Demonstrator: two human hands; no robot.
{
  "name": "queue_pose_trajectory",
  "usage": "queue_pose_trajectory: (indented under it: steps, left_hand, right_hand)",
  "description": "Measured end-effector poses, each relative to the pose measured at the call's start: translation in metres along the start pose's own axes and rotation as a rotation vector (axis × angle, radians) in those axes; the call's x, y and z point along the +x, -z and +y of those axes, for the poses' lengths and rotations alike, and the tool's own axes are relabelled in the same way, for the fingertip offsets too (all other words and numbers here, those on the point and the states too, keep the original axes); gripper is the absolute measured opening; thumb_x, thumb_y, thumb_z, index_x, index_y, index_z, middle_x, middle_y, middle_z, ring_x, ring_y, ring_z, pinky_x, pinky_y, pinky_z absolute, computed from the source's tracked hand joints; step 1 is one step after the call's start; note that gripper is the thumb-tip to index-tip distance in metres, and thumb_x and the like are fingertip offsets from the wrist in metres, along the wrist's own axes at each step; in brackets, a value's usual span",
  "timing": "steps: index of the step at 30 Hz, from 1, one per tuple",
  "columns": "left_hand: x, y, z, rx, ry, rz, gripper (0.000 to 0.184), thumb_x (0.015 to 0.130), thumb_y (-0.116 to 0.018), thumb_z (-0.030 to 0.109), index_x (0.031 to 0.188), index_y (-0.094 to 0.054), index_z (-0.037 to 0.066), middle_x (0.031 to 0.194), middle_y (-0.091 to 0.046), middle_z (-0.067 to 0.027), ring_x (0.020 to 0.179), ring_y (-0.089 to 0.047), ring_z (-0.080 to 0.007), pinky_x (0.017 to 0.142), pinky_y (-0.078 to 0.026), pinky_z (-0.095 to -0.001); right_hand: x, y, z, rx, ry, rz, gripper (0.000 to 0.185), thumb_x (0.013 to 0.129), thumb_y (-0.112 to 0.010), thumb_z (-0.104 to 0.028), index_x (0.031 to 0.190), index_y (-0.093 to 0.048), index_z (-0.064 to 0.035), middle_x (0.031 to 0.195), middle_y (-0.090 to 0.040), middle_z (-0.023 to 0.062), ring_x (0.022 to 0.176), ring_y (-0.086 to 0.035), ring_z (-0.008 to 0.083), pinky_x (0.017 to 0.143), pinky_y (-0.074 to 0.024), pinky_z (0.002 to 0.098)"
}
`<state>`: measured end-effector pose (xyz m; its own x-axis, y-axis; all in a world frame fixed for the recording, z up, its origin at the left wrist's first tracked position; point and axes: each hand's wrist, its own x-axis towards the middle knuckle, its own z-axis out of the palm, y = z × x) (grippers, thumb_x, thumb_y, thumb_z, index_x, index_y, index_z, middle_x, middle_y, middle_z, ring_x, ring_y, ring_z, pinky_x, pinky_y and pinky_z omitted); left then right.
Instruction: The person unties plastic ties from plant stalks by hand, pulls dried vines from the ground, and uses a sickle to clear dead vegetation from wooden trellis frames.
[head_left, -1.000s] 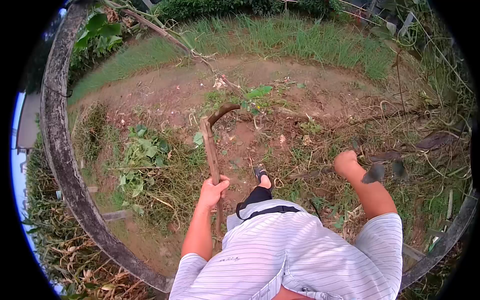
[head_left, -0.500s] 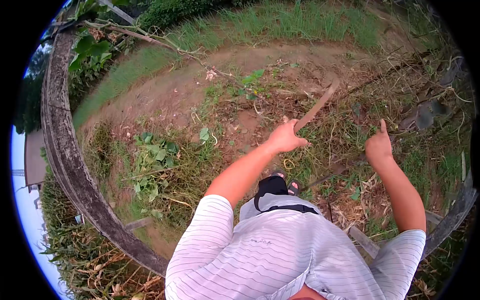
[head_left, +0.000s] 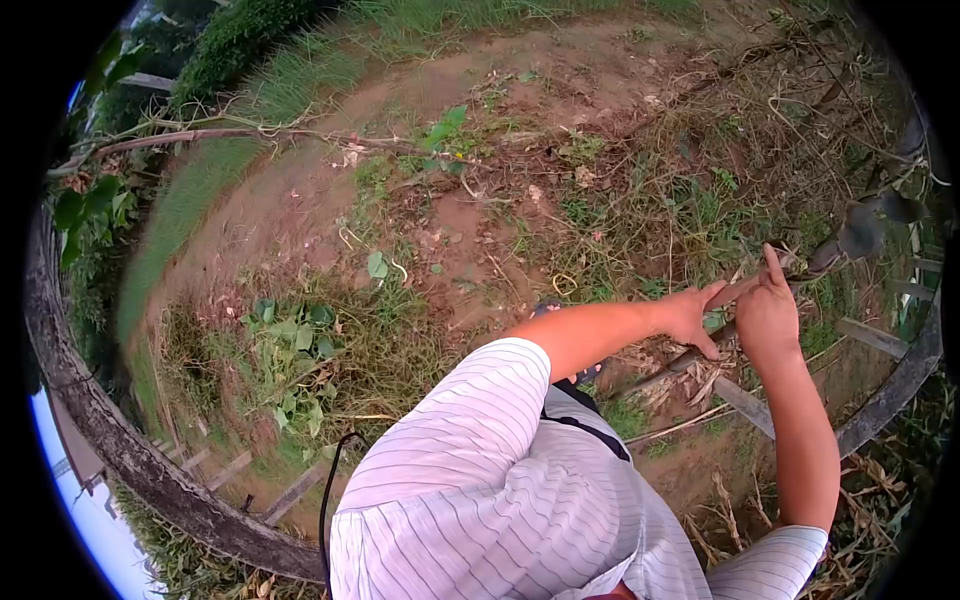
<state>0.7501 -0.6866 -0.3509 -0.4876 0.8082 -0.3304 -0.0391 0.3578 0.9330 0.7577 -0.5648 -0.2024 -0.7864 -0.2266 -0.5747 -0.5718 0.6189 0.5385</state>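
Observation:
My left hand (head_left: 690,318) reaches across to the right, its thumb and fingers around the near part of a wooden stick (head_left: 738,290). Right beside it is my right hand (head_left: 768,315), with one finger stretched out and the others curled. Whether that hand also grips the stick is hidden. The far end of the stick lies among dark, dry leaves and stems (head_left: 825,255) near the right edge of the ring-shaped frame. Below the hands a thin dark branch (head_left: 665,372) runs over dry leaves.
A curved concrete rim (head_left: 150,470) runs along the left and bottom. Cut vines with green leaves (head_left: 300,335) lie on the soil at left. A long dry vine (head_left: 290,132) crosses the upper left. Wooden slats (head_left: 745,402) stand at lower right.
My left hand has swung the stick from the centre across to the right, up to my right hand. The view has turned, and my body leans to the right.

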Motion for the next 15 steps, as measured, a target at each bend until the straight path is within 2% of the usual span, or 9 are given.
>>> queue_pose_trajectory:
  steps: [3,5,7,8,10,11,12,13,15]
  left_hand:
    - [0.017,-0.035,0.002,-0.121,-0.119,-0.016,0.128,0.052,-0.093,0.041,0.153,-0.023,0.005,0.14,-0.052,-0.0208,0.129,-0.05,-0.0352,0.108,-0.042,-0.0387]
    - [0.031,-0.06,-0.001,-0.061,-0.327,0.106,0.122,0.053,-0.092,0.045,0.15,-0.029,0.004,0.124,-0.063,-0.0199,0.12,-0.058,-0.036,0.101,-0.046,-0.0418]
    - [0.04,-0.075,0.005,-0.012,-0.279,-0.013,0.112,0.056,-0.091,0.044,0.145,-0.036,0.003,0.126,-0.063,-0.0195,0.118,-0.059,-0.0356,0.099,-0.047,-0.0418]
    - [0.039,-0.078,0.013,0.008,-0.265,-0.054,0.109,0.057,-0.09,0.043,0.143,-0.039,0.003,0.126,-0.063,-0.0193,0.118,-0.059,-0.0355,0.098,-0.047,-0.0418]
    - [0.037,-0.082,0.022,0.174,-0.506,0.069,0.092,0.061,-0.088,0.041,0.135,-0.048,0.004,0.124,-0.064,-0.019,0.114,-0.061,-0.034,0.096,-0.048,-0.042]
    - [0.04,-0.086,0.025,0.233,-0.587,0.115,0.086,0.063,-0.087,0.04,0.133,-0.051,0.004,0.124,-0.064,-0.0189,0.113,-0.062,-0.0335,0.095,-0.049,-0.0421]
    - [0.051,-0.091,0.025,-0.149,-0.252,0.042,0.077,0.066,-0.085,0.039,0.129,-0.055,0.006,0.12,-0.066,-0.0182,0.11,-0.063,-0.0326,0.093,-0.05,-0.0417]
    - [0.039,-0.093,0.039,-0.051,-0.189,0.071,0.07,0.069,-0.083,0.035,0.128,-0.057,0.007,0.114,-0.067,-0.0167,0.105,-0.065,-0.0311,0.092,-0.05,-0.0405]
    - [0.021,-0.095,0.067,0.063,-0.125,0.092,0.063,0.072,-0.082,0.032,0.126,-0.059,0.009,0.109,-0.069,-0.0153,0.101,-0.066,-0.0296,0.09,-0.05,-0.0392]
  right_hand:
    - [-0.017,0.016,-0.007,0.042,-0.016,-0.064,0.026,0.09,-0.053,-0.017,0.083,-0.077,-0.0163,0.076,-0.073,0.0019,0.115,-0.064,0.0204,0.124,0.0065,0.0457]
    - [-0.029,0.021,-0.012,0.013,-0.01,-0.15,0.026,0.09,-0.052,-0.017,0.084,-0.077,-0.0162,0.077,-0.073,0.0027,0.116,-0.063,0.0202,0.124,0.0071,0.0448]
    - [-0.042,0.017,-0.016,0.028,-0.066,-0.056,0.023,0.09,-0.052,-0.016,0.088,-0.075,-0.0133,0.087,-0.073,0.0042,0.114,-0.063,0.0215,0.125,-0.0016,0.0465]
    - [-0.052,0.02,-0.02,0.031,-0.074,-0.057,0.023,0.09,-0.052,-0.016,0.088,-0.075,-0.0133,0.087,-0.073,0.0042,0.114,-0.063,0.0215,0.125,-0.0016,0.0465]
    - [-0.083,0.033,-0.032,0.378,-0.152,0.432,0.013,0.087,-0.06,-0.014,0.093,-0.071,-0.0105,0.098,-0.07,0.0061,0.107,-0.063,0.0241,0.123,-0.0172,0.0504]
    - [-0.101,0.041,-0.041,0.377,-0.161,0.438,0.013,0.087,-0.06,-0.014,0.093,-0.071,-0.0105,0.098,-0.07,0.0061,0.107,-0.063,0.0241,0.123,-0.0172,0.0504]
    - [-0.124,0.05,-0.055,0.577,-0.197,0.615,0.012,0.084,-0.064,-0.012,0.095,-0.068,-0.0094,0.099,-0.069,0.007,0.104,-0.063,0.0252,0.119,-0.0254,0.0507]
    - [-0.15,0.05,-0.069,0.781,-0.229,0.791,0.016,0.081,-0.068,-0.01,0.097,-0.066,-0.0084,0.101,-0.067,0.0079,0.101,-0.063,0.0263,0.115,-0.0335,0.0511]
    - [-0.194,0.01,-0.11,1.049,-0.322,0.813,0.019,0.079,-0.071,-0.006,0.096,-0.065,-0.0076,0.097,-0.067,0.0101,0.095,-0.063,0.0294,0.104,-0.0446,0.046]
